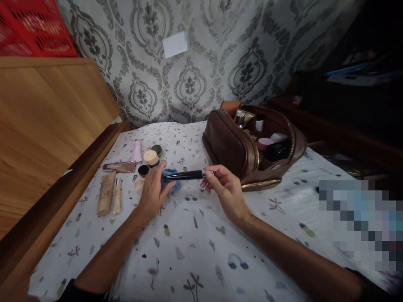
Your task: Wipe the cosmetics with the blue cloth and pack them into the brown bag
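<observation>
A slim black cosmetic tube (185,175) with a silver end lies level in the air above the sheet. My right hand (225,188) pinches its silver end between thumb and fingers. The tapered other end reaches between the thumb and forefinger of my left hand (153,188). A blue cloth (175,184) is bunched at my left fingers, behind the tube; the grip on it is partly hidden. Beyond my left hand sit a beige-lidded jar (151,157), a dark green-lidded jar (156,149) and a small black pot (143,170).
A brown leather bag (229,142) stands unzipped at the right, with several cosmetics inside. On the patterned sheet (189,235) at left lie a beige tube (106,195), a slim gold tube (117,197), a rose-gold tube (121,166) and a pink tube (137,151). A wooden panel (53,109) borders the left.
</observation>
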A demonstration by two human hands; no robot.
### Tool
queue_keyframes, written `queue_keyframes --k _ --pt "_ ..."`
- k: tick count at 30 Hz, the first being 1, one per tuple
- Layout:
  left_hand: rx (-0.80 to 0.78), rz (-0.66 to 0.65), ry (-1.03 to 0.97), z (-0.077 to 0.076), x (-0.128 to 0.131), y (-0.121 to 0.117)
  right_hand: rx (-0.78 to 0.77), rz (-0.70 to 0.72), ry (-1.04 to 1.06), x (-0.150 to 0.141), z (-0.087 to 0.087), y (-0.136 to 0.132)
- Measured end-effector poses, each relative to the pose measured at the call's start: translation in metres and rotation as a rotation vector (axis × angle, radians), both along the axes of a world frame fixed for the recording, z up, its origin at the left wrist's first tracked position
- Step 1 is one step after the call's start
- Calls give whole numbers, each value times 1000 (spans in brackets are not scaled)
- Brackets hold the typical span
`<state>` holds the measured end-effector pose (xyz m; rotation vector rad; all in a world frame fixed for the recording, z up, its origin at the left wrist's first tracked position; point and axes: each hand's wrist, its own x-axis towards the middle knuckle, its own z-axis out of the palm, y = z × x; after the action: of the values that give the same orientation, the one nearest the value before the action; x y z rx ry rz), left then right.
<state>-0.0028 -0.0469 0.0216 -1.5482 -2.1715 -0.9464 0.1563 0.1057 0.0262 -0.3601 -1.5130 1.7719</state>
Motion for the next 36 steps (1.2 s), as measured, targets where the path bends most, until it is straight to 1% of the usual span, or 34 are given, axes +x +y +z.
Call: queue_keyframes --k 3,7,10,13,16,18,21,24,29,31,34,36 --pt "73 -93 -129 7 4 -1 -48 35 8 -1 -1 0" --pt "99 -116 -299 12 8 -1 -55 50 -8 -3 -1 3" --pt "54 -127 -458 15 8 -1 -13 57 -21 -2 0 6" --pt "24 -134 -607 16 6 -1 71 62 -18 -1 0 9" --pt "16 -155 -701 16 4 0 142 77 -11 0 -1 12" --pt "16 -160 -736 16 3 1 142 92 -15 0 -2 12" --pt "13 -159 -762 15 3 1 92 112 -20 0 -1 11" --pt "14 -158 -770 15 3 2 57 98 -24 0 0 10" --pt "22 -181 -785 15 3 2 75 53 -75 1 -1 10" --pt "16 -186 -786 16 4 2 82 44 -126 1 -1 11" --pt "12 -185 -785 17 4 2 136 39 -215 3 0 10" --pt "17 -180 -787 17 4 2 174 23 -227 3 0 10"
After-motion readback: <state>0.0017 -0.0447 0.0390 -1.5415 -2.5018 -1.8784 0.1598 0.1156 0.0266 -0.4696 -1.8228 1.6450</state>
